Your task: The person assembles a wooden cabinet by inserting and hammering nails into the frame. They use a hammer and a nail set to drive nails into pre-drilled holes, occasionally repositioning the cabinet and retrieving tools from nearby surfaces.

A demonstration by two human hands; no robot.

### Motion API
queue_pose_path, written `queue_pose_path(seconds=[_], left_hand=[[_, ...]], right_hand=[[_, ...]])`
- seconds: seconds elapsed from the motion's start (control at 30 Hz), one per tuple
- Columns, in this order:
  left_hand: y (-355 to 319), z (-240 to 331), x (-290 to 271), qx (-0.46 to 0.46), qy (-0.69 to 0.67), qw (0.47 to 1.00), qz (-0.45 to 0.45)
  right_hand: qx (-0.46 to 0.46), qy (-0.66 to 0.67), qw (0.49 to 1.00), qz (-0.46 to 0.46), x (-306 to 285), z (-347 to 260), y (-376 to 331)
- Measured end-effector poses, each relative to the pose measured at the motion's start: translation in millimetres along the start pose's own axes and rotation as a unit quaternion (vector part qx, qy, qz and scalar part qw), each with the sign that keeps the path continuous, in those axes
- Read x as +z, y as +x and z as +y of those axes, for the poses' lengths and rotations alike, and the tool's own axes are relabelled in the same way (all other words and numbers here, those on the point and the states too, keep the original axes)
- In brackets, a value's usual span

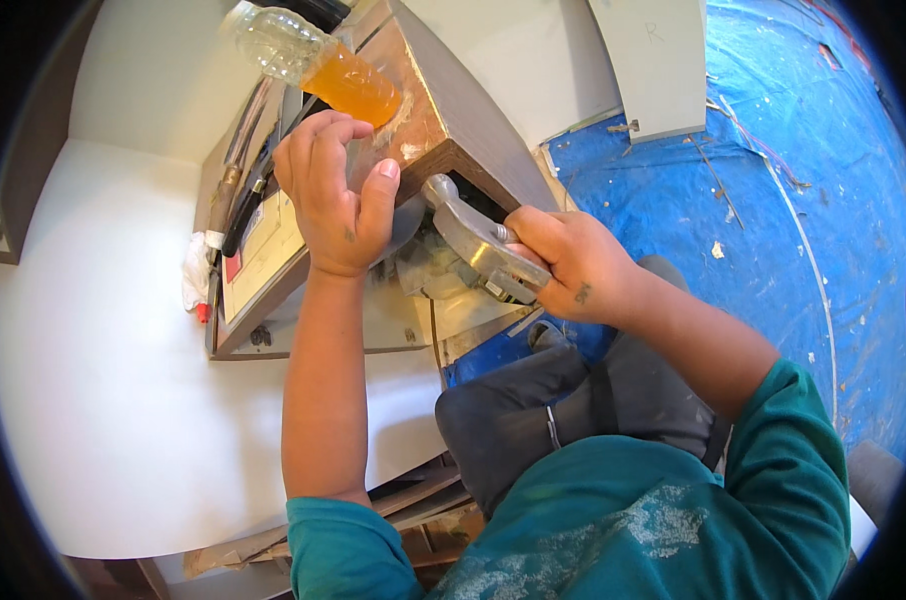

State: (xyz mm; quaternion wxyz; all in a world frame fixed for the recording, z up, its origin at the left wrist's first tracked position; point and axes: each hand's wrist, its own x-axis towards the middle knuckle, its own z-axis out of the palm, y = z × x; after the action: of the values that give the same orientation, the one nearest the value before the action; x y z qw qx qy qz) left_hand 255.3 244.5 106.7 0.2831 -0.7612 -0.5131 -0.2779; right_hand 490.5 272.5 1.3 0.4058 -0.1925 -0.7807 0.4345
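- L hand [338,195] sat at about 11 o'clock from the middle of my view. Fingers curled over the edge of a brown wood block [443,110], thumb pressed on its side. It was closed on the block, holding it steady.
- R hand [573,265] was at about 3 o'clock from the L one, just beside it. It was wrapped tight round the grey metal hammer [473,235], gripping the handle close up by the head.
- Hammer head pointed to 10 o'clock and touched, or nearly touched, the lower corner of the block. Couldn't tell if a nail was there; too hidden.
- A plastic bottle [318,60] w/ orange liquid lay on top of the block at 12 o'clock, tilted, very near the L fingers.
- Block rested on a white table [103,400]. Long tools lay in a pile [238,190] at 9 o'clock from the L hand. A blue sheet [773,200] covered the floor at 2 o'clock.
- To do it well, I thought: keep the L thumb away from the hammer head, since they were close. Use small taps. Hold the block firm so it won't slide. Watch the bottle; a hard knock could roll it off.
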Motion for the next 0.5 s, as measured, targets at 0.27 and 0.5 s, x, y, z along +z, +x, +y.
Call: queue_pose_path(seconds=[0.27,0.5], left_hand=[[1,0,1,0.005,0.001,1.0,0.001],[1,-1,2,0.006,0.001,1.0,0.015]], right_hand=[[0.003,-0.007,1.0,-0.006,-1,8,1],[0.012,-0.016,1.0,-0.005,0,1,-3]])
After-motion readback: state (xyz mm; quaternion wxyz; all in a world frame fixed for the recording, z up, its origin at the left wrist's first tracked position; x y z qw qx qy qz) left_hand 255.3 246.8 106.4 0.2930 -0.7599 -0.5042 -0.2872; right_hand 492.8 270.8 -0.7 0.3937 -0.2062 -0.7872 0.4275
